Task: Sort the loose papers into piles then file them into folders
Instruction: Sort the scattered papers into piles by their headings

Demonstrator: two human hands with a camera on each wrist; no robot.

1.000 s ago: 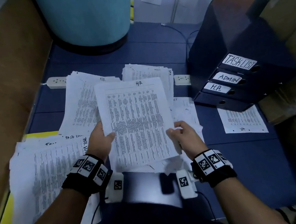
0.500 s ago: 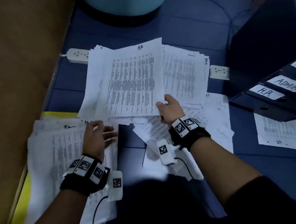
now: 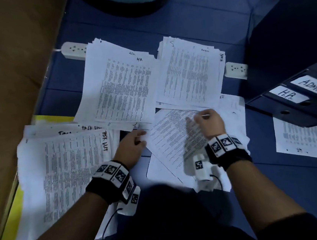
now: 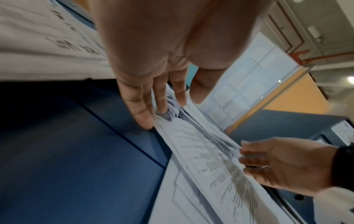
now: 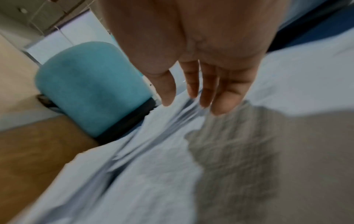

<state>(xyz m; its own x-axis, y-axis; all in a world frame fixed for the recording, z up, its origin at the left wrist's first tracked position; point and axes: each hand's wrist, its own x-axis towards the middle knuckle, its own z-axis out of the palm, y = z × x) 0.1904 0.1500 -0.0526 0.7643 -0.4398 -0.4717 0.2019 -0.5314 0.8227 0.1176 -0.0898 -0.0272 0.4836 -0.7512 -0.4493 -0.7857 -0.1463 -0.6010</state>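
Blue floor mat [image 3: 192, 18]; HR sheet, lately in hand, now lay atop HR pile [image 3: 119, 88]; left hand [image 3: 132, 148] and right hand [image 3: 210, 123], both slack-fingered and gripping nothing, reached into loose papers [image 3: 172, 138]; sorting continued.

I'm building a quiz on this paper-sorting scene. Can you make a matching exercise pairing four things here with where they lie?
Things:
1. HR pile
2. ADMIN pile
3. TASK LIST pile
4. single sheet marked HR

Places:
A. nearest the person's left arm, partly over something yellow
B. alone on the blue floor, just in front of the binders
C. far row, partly covering the white power strip
D. far row, beside the other power strip on the binder side

Pairs: 1-C, 2-D, 3-A, 4-B
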